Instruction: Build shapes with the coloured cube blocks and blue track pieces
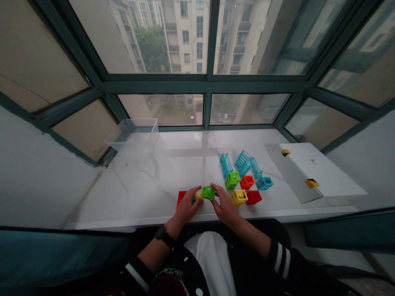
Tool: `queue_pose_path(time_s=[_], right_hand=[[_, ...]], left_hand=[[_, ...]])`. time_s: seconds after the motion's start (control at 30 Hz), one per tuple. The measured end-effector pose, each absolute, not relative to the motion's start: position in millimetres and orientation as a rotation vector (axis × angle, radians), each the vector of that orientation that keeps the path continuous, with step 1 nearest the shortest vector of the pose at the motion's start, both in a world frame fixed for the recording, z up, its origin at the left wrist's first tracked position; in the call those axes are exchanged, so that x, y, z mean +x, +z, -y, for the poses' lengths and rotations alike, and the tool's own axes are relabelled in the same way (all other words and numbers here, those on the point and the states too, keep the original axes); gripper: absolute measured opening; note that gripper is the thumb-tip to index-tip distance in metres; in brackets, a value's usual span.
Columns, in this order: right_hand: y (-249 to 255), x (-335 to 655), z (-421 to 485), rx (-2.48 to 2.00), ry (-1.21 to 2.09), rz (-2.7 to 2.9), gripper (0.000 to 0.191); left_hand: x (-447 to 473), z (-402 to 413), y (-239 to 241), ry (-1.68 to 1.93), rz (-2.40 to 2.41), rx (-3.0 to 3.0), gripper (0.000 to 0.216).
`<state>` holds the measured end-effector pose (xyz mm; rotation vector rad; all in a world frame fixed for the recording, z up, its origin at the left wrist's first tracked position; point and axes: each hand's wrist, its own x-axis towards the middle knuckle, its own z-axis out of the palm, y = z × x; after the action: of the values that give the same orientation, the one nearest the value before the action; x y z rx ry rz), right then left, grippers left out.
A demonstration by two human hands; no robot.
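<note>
readable text: none | jacket marking (172, 271): too unclear to read

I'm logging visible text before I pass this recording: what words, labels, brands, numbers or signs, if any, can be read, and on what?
Readable text: none.
Dark jacket: pale looping marks on the front, perhaps lettering, too blurred to read.
White box: one small grey mark on top, too small to tell whether it is text.
Green block in the right hand: no lettering visible.
</note>
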<state>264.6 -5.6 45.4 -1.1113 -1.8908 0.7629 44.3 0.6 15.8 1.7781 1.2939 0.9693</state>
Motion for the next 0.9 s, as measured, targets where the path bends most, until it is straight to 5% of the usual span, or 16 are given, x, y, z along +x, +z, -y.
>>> queue_pose_path(time_s=[0.33,0.53,0.9], right_hand=[[63.8,268.2,8.0,-0.923,0.796,2.018,0.058],[68.5,269.0,10.2,-1.022,0.893,1.707,0.071],[110.3,319.8,-14.4,-1.154,0.93,1.615,0.063]], left_hand=[[77.6,5.9,30.0,0.964,-0.774,0.771,0.065],[88.7,-3.0,56.4,1.155,-0.731,0.703,0.064],[120.5,-31.1,93.8,1.147,-0.706,1.087,0.056]])
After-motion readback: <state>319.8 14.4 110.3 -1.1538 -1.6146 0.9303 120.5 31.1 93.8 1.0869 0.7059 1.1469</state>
